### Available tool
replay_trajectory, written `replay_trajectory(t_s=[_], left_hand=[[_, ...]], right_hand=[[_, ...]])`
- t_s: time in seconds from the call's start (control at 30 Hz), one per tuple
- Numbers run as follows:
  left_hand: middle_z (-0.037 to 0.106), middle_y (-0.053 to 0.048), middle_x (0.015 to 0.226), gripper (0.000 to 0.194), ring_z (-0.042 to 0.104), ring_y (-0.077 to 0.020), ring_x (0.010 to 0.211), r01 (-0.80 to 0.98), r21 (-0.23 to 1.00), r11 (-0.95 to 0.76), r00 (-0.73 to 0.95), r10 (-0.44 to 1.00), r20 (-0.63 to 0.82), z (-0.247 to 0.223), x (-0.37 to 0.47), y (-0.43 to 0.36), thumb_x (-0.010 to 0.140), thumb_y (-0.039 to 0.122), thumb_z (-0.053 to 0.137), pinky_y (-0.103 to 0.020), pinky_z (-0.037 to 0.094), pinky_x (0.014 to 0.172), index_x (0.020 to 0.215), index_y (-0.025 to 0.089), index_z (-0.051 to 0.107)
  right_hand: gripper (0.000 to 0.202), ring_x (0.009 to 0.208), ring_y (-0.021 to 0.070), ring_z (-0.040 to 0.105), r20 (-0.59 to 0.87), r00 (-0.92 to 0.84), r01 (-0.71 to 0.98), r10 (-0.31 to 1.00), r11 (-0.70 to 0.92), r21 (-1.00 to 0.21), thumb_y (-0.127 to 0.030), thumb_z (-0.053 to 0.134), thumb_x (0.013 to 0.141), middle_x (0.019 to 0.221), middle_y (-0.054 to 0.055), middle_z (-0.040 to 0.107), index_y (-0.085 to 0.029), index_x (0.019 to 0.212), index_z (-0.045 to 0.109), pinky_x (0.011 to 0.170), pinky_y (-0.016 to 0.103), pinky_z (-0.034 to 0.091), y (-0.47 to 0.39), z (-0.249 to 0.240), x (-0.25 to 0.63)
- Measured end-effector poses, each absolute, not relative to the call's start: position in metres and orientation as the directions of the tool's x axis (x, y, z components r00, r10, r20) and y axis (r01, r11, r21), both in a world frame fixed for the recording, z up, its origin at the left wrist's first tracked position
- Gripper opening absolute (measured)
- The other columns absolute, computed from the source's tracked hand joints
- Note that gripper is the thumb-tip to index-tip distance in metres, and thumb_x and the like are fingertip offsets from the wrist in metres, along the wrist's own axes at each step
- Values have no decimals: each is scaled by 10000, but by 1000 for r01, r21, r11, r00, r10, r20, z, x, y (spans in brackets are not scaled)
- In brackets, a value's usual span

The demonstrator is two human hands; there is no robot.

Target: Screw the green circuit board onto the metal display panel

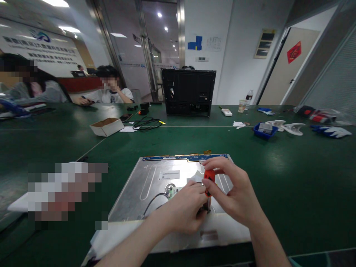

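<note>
My right hand grips the red-orange handle of a screwdriver between thumb and fingers, with the tool roughly upright and its tip hidden. Low beside the shaft, my left hand is closed, its fingers curled; what they hold is hidden. Under both hands lies a flat metal display panel with a white label and a blue circuit strip along its far edge. A small green circuit board with dark cables shows partly beyond my left hand.
A black monitor frame stands at the back of the green table. An open cardboard box and a coiled black cable lie left. On the right are a blue tray and gloves. Two people sit far left.
</note>
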State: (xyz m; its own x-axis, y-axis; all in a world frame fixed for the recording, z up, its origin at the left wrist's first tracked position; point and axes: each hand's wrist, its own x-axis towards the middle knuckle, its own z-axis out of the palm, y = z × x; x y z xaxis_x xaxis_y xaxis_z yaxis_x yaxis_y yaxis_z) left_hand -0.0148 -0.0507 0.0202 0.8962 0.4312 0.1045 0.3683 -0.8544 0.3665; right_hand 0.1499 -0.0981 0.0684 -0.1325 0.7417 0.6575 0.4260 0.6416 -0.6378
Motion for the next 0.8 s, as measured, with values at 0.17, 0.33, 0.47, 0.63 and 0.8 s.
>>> replay_trajectory(t_s=[0.17,0.33,0.47,0.63,0.8], left_hand=[[663,-64,847,83,602,-216,806,382,342,-858,895,436,92,22,-15,-52,724,128,607,-345,449,770,781,167,561],[659,-60,834,73,602,-218,805,393,353,-849,896,439,61,24,-14,-51,730,123,600,-349,456,778,781,171,577],[663,-62,852,79,598,-214,792,386,349,-854,896,437,80,23,-15,-51,726,127,602,-353,460,779,792,167,584],[650,-55,830,74,591,-215,798,389,330,-860,893,440,93,24,-15,-51,730,134,609,-365,463,805,765,175,558],[645,-47,830,78,581,-204,776,392,356,-848,896,440,63,27,-14,-52,730,117,610,-364,459,806,763,176,572]], right_hand=[[230,989,178,633,658,-143,438,739,643,-628,-112,604,900,1071,26,652,-241,1089,634,797,324,555,-98,71,150],[192,904,176,624,657,-107,473,746,620,-626,-198,701,883,1006,18,623,-235,1060,635,759,334,560,-96,68,151],[167,875,175,625,660,-109,493,744,617,-614,-178,671,892,984,21,628,-235,1046,640,737,329,549,-96,69,151],[227,903,167,655,666,-135,477,733,638,-605,-103,591,886,998,18,694,-234,1068,629,772,311,541,-99,72,150],[143,825,165,667,649,-98,503,754,600,-621,-201,659,885,919,11,706,-227,1019,617,744,312,548,-99,69,150]])
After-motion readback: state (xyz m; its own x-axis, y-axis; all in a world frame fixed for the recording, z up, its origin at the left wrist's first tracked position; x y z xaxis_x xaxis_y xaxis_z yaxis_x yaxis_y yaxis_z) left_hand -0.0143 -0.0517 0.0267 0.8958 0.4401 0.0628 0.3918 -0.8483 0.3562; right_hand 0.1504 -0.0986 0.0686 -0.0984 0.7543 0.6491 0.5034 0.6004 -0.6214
